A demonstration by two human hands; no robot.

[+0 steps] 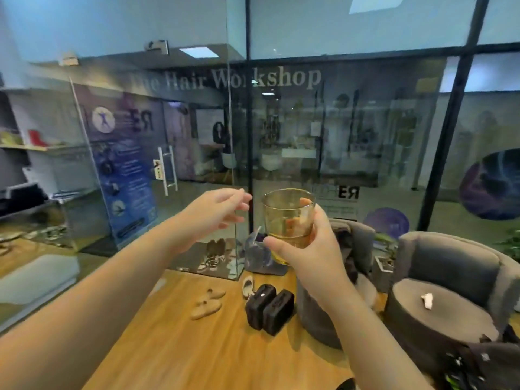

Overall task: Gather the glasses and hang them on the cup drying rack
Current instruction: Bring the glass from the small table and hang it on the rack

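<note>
A clear, amber-tinted glass (pixel 287 218) is held up in the air in front of me, upright, mouth facing up. My right hand (pixel 312 249) is wrapped around its lower half, thumb in front and fingers behind. My left hand (pixel 216 212) hovers just left of the glass with its fingers spread, a small gap from the rim, holding nothing. No cup drying rack shows in this view.
Below lies a wooden floor (pixel 180 342) with beige slippers (pixel 206 304) and two black cases (pixel 268 311). Two grey armchairs (pixel 439 280) stand at the right. A glass wall with black frames (pixel 249 122) rises straight ahead, and a glass display case (pixel 208 254) holds shoes.
</note>
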